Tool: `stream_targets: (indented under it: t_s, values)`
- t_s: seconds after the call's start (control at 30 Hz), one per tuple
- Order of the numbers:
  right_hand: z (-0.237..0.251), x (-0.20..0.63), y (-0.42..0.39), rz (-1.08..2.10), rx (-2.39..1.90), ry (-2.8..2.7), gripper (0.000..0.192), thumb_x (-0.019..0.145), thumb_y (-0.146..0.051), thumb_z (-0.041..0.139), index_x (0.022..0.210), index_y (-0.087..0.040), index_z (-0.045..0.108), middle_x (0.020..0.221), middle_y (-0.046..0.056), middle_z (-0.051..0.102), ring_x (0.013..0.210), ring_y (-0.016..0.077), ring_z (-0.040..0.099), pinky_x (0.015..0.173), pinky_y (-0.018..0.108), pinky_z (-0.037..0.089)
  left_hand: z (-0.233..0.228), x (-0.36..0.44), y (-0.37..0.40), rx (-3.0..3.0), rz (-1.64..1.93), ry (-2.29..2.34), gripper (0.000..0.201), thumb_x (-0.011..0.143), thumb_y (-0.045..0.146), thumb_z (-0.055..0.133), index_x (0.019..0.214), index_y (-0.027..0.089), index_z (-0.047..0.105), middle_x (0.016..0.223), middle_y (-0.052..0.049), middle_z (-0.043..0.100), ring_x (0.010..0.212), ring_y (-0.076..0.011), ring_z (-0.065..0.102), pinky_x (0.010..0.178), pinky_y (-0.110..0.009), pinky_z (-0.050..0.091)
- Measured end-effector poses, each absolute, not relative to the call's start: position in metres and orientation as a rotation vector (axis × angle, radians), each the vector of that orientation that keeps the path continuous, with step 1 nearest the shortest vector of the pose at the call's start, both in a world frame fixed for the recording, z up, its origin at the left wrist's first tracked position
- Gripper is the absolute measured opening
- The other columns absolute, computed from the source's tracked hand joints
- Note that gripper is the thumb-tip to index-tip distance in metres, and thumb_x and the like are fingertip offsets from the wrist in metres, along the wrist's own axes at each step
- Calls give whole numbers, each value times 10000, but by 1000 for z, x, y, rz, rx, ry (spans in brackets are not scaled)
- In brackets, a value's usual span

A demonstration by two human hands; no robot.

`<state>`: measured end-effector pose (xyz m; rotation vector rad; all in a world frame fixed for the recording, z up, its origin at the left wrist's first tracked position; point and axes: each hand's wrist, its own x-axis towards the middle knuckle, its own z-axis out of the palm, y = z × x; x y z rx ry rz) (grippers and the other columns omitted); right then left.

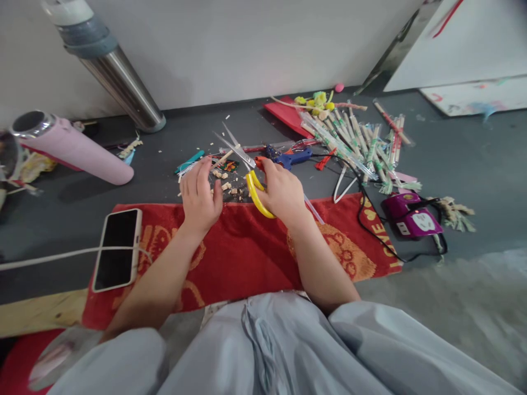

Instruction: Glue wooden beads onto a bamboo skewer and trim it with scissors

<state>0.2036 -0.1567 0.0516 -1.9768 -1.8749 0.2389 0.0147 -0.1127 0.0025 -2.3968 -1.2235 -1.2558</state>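
Note:
My right hand (pixel 284 192) is closed around yellow-handled scissors (pixel 260 195), whose blades stand apart and point up and to the left. A bit of red shows beside its index finger. My left hand (pixel 200 195) is to the left of the scissors, with its fingers raised and partly curled. From its fingertips a thin pale stick (pixel 223 158) slants toward the blades; the exact grip on it is partly hidden. Short pale cut pieces (pixel 225 186) lie scattered between my hands. A blue glue gun (pixel 293 158) rests just beyond my right hand.
A red towel (pixel 242 252) lies under my forearms, with a phone (pixel 117 249) on its left end. A pink tumbler (pixel 78 148) and steel flask (pixel 123 82) stand at left. Wrapped sticks (pixel 358 137) are piled at right. A black cord runs to a purple socket box (pixel 411 216).

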Motion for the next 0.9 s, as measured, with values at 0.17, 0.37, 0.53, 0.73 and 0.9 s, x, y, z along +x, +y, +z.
stream_targets:
  t_s: [0.17, 0.37, 0.53, 0.73, 0.9]
  values:
    - [54, 214, -157, 242, -1953, -1921, 512, 919, -501, 425, 1283, -159, 538, 1100, 129, 689, 938, 269, 640, 790, 345, 448, 3, 14, -109, -2438, -1230, -1219, 332, 962, 328, 431, 1187, 143, 588, 1059, -122, 723, 1002, -208, 675, 891, -340, 498]
    - [54, 217, -158, 298, -1877, -2021, 565, 948, -573, 325, 1257, -147, 531, 1089, 123, 687, 923, 240, 634, 774, 316, 431, 2, 5, -103, -2379, -1293, -1189, 260, 955, 323, 475, 999, 172, 682, 865, -61, 767, 793, -160, 719, 747, -273, 536]
    - [54, 216, -158, 338, -1838, -2005, 619, 937, -639, 293, 1229, -148, 528, 1081, 130, 683, 932, 240, 630, 778, 310, 430, 1, 3, -102, -2384, -1347, -1139, 260, 951, 308, 482, 1006, 165, 692, 850, -59, 773, 786, -156, 730, 736, -267, 551]
    - [53, 217, -158, 338, -1785, -1989, 674, 918, -683, 293, 1226, -130, 523, 1120, 154, 670, 993, 255, 621, 834, 323, 438, 4, 5, -105, -2413, -1385, -1198, 272, 954, 323, 483, 995, 157, 694, 826, -61, 769, 778, -160, 730, 736, -268, 553]
    - [51, 217, -158, 335, -1744, -1977, 706, 899, -712, 308, 1207, -118, 531, 1170, 166, 652, 1058, 283, 602, 911, 366, 440, 6, 6, -108, -2443, -1420, -1210, 263, 953, 312, 488, 996, 151, 693, 785, -50, 755, 735, -149, 717, 709, -256, 542]
